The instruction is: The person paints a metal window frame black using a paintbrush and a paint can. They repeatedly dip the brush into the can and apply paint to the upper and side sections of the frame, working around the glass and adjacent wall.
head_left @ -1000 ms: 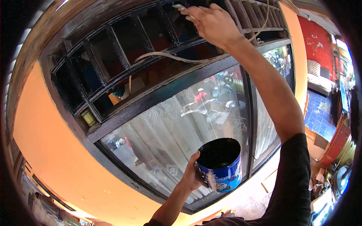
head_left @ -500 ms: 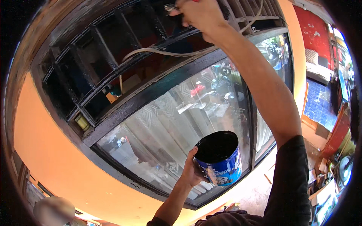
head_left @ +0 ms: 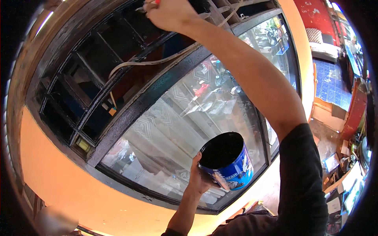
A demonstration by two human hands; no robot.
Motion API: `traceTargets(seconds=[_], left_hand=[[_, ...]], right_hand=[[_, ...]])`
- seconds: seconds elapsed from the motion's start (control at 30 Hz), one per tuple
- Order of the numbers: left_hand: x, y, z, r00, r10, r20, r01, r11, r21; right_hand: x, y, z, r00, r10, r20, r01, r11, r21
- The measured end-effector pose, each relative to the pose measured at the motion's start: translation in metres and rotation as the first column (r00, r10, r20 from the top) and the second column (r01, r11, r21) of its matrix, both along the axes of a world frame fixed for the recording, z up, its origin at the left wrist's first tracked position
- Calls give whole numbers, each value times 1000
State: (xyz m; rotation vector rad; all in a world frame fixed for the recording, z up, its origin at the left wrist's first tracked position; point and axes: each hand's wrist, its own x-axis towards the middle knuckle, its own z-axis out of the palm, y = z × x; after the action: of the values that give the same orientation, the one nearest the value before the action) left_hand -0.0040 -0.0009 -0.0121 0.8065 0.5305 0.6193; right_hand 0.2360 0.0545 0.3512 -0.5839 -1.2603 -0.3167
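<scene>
My left hand (head_left: 199, 177) grips a blue tin can (head_left: 237, 173) by its left side, below chest level in front of the window. Black paint coats the inside of the can, and its open top tilts toward me. Raised high, my right hand (head_left: 169, 15) is closed round a paintbrush (head_left: 157, 2); a bit of its red handle shows, while most of it is hidden by the fingers or the frame's edge. That hand is at the dark wooden slats (head_left: 111, 48) above the window, several of them glossy black.
Below the slats is a black-framed glass window (head_left: 157, 131) with a pale curtain behind it. A loose pale strip (head_left: 145, 63) curves across the opening. Orange wall (head_left: 78, 179) surrounds the frame. At the right lie a blue tiled surface (head_left: 332, 80) and cluttered items.
My right hand with the paintbrush has moved left along the slats. The can has shifted slightly up and left, still in my left hand. The view has turned a little.
</scene>
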Motion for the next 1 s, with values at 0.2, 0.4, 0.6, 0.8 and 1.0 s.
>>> traceTargets(seconds=[0.2, 0.4, 0.6, 0.8, 1.0], left_hand=[[-2, 0, -1, 1000, -9, -18, 8, 999, -37], [-6, -3, -2, 998, -9, -63, 5, 999, -52], [-6, -8, -1, 997, 36, -63, -36, 999, 1], [-13, -12, 3, 999, -16, -31, 15, 999, -29], [-15, -13, -2, 999, 32, -36, -33, 999, -12]], right_hand=[[-15, -7, 6, 983, 103, -149, -67, 971, 230], [-23, 13, -1, 537, 657, -529, -750, 659, 57], [-28, 47, 53, -88, 883, -461, -922, 102, 373], [-38, 14, 42, 313, 678, -665, -809, 557, 187], [-58, -19, 21, 498, 397, -771, -510, 853, 109]])
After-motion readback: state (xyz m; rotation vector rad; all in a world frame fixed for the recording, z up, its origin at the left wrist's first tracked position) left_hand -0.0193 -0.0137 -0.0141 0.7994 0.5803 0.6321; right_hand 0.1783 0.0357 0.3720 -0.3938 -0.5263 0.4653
